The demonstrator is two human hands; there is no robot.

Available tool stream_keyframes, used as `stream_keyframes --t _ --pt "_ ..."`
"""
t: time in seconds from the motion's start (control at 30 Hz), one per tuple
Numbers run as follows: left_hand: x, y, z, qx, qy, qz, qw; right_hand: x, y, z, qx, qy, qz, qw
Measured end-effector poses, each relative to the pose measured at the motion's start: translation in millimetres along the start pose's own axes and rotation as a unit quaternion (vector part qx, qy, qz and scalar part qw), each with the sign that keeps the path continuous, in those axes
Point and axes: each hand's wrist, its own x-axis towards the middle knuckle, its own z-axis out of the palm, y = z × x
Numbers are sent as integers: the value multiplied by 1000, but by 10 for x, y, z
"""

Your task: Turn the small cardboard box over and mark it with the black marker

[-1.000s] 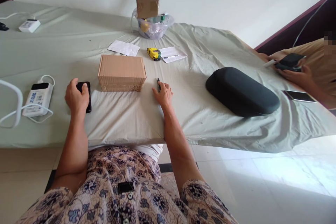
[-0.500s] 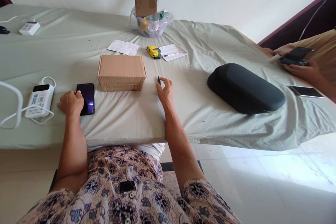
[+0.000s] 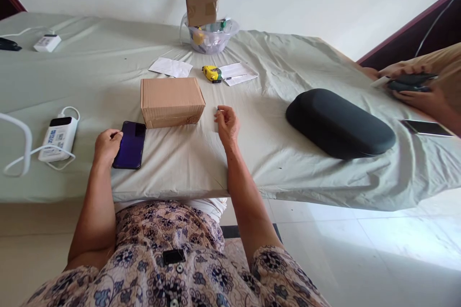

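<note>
My left hand [image 3: 107,146] is closed on the left edge of a smartphone [image 3: 130,146], thumb on top. The phone is tilted a little, its dark bluish screen facing up. Just beyond its upper right corner sits a closed cardboard box [image 3: 173,100]. To the right of the box my right hand [image 3: 227,124] rests on the cloth with fingers curled in a pinch. Only a small dark tip shows at these fingers, too small to name.
Left lies a white power adapter [image 3: 59,139] with cables. Behind the box are papers [image 3: 170,67], a yellow tape measure [image 3: 212,74] and a plastic basket [image 3: 216,43] topped by a small carton [image 3: 202,5]. At right are a black case [image 3: 340,122] and another person's hands [image 3: 414,96].
My left hand has shifted right, and the phone has moved right, towards me, and turned slightly. My right fingers have drawn closer together, hiding most of the small dark object.
</note>
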Motion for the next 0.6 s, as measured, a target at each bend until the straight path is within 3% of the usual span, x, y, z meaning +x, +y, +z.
stream_keyframes --t 0.17,0.3,0.43,0.6 --pt "-138 90 5 -74 -10 -39 996 -61 -31 39 19 -47 -6 999" --pt "-216 92 -22 -146 -13 -81 986 -60 20 70 -48 -88 5 995" --pt "-259 129 -55 -230 -26 -120 966 -75 34 111 -136 -179 41 974" --pt "-317 169 -120 -246 -73 -128 958 -115 0 127 -151 -259 8 954"
